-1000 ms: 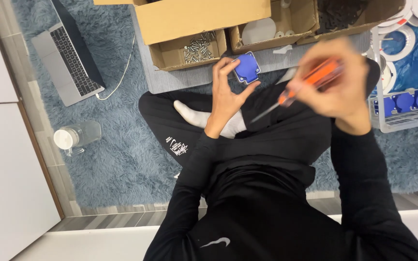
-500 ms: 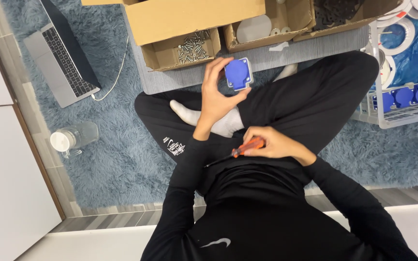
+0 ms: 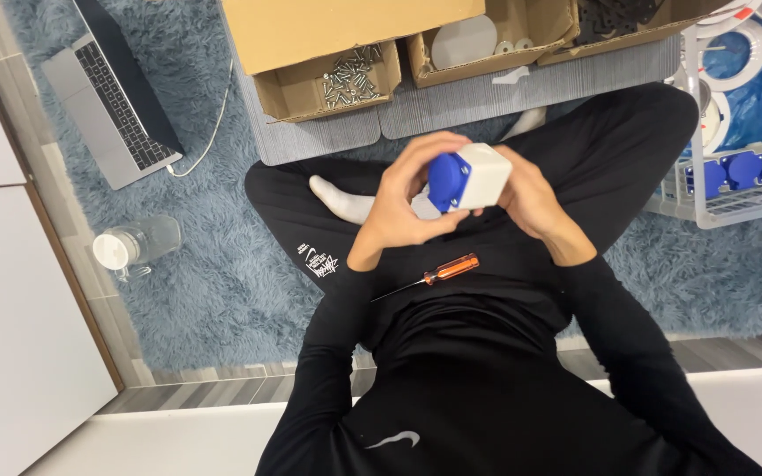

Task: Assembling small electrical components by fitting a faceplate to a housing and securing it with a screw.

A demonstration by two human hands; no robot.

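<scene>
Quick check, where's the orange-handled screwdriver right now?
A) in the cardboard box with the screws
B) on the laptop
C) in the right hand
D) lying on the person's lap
D: the orange-handled screwdriver lies loose on the black-clothed lap, below both hands, while the left hand and right hand both hold the white box with a blue socket.

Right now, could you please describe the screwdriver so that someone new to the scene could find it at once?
Start at the seated person's black-clothed lap, just below the two hands holding a white and blue box. The screwdriver lies loose there, touched by neither hand. Its orange handle and thin metal shaft stand out as the only bright, slim thing on the black fabric.
</scene>
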